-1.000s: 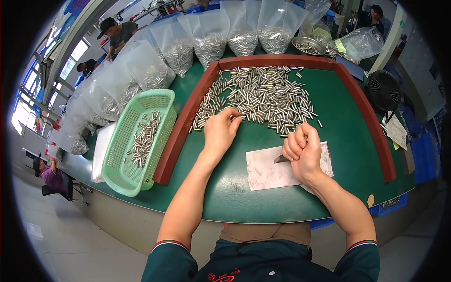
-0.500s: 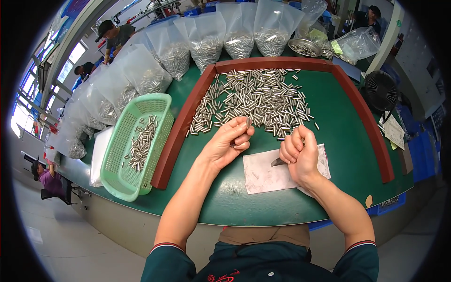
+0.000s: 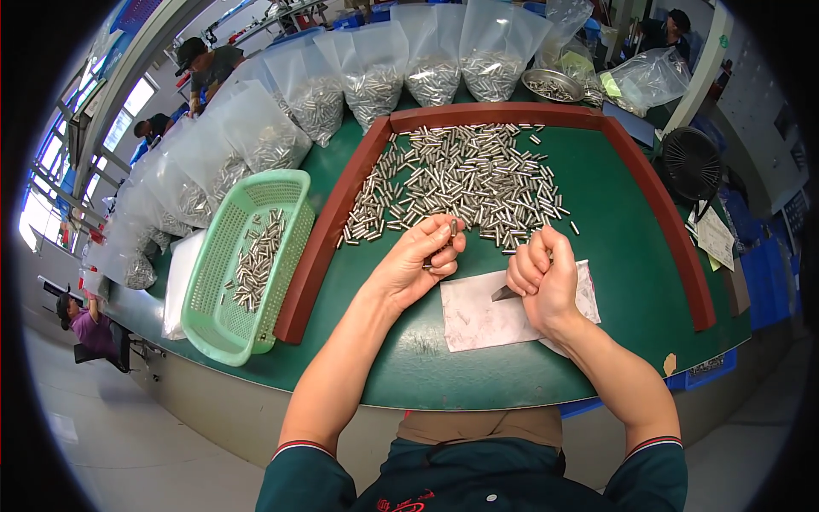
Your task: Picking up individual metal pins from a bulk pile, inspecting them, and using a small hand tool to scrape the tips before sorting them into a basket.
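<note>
A heap of small silver metal pins (image 3: 465, 183) lies on the green table inside a brown wooden frame (image 3: 328, 235). My left hand (image 3: 418, 260) is turned palm up at the near edge of the heap, fingers curled on a few pins, one held up between thumb and fingertip. My right hand (image 3: 542, 282) is closed in a fist on a small dark blade tool (image 3: 503, 293) whose tip points left, above a white sheet of paper (image 3: 486, 311). The two hands are a short gap apart.
A light green plastic basket (image 3: 217, 299) with several pins stands left of the frame. Clear bags of pins (image 3: 375, 72) line the back and left edges. A metal bowl (image 3: 550, 84) and a black fan (image 3: 689, 162) sit at the back right. Other people work at the far left.
My left hand has drawn back from the pin heap toward me and turned palm up with pins in it. My right hand has stayed over the paper with the tool.
</note>
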`<state>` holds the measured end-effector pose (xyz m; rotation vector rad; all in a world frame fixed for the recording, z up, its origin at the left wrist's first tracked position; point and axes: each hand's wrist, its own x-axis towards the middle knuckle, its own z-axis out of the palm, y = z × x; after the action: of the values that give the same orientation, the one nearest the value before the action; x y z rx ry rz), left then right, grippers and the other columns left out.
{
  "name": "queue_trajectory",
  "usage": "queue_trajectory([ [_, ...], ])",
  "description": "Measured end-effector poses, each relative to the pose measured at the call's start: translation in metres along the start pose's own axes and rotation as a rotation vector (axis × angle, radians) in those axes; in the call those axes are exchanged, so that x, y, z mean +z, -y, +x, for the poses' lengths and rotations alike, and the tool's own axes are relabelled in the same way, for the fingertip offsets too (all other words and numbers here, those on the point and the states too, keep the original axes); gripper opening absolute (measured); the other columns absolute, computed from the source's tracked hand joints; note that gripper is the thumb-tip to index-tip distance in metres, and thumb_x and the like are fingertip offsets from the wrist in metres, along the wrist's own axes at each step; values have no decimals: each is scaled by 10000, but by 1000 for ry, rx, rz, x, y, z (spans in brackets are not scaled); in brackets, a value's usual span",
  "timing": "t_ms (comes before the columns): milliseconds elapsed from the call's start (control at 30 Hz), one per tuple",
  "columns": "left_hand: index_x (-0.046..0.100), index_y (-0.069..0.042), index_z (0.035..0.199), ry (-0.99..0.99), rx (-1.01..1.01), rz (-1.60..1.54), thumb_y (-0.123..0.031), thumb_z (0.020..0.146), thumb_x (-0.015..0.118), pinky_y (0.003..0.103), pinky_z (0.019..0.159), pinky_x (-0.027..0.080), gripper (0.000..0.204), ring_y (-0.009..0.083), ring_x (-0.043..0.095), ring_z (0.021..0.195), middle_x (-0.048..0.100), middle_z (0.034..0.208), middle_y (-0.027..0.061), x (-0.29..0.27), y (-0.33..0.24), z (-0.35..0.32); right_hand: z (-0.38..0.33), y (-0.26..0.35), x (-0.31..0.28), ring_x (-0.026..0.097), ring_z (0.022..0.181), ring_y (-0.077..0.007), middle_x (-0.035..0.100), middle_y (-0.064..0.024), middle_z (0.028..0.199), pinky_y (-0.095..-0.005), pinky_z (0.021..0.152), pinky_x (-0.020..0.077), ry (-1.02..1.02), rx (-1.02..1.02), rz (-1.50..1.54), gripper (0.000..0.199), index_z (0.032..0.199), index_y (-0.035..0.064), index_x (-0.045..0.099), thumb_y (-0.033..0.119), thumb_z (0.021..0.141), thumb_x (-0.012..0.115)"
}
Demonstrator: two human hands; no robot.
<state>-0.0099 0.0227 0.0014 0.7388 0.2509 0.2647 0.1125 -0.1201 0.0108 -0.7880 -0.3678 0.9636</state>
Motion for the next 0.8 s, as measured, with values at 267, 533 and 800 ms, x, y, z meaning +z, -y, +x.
queue_trajectory([
  [267,493,-22,999,9,-9,22,-178,881,496,169,463,276,195,36,325,486,462,672,18,4,-2,-2,0,0,1,182,356,-87,229,8,409,-245,343,174,-11,2,-1,388,535,122,247,248,900,286],
  [533,499,-32,1015,-32,-18,43,-227,888,482,177,464,283,234,48,336,498,461,683,25,1,-2,-2,0,0,1,181,358,-87,231,5,407,-245,342,169,-7,1,1,378,535,121,245,237,892,291],
  [800,510,-56,722,-441,245,639,-334,896,462,201,421,238,331,64,269,449,353,535,-53,-20,-21,0,0,0,0,180,360,-87,232,1,406,-245,343,170,-6,-9,-10,366,536,120,238,225,883,287],
])
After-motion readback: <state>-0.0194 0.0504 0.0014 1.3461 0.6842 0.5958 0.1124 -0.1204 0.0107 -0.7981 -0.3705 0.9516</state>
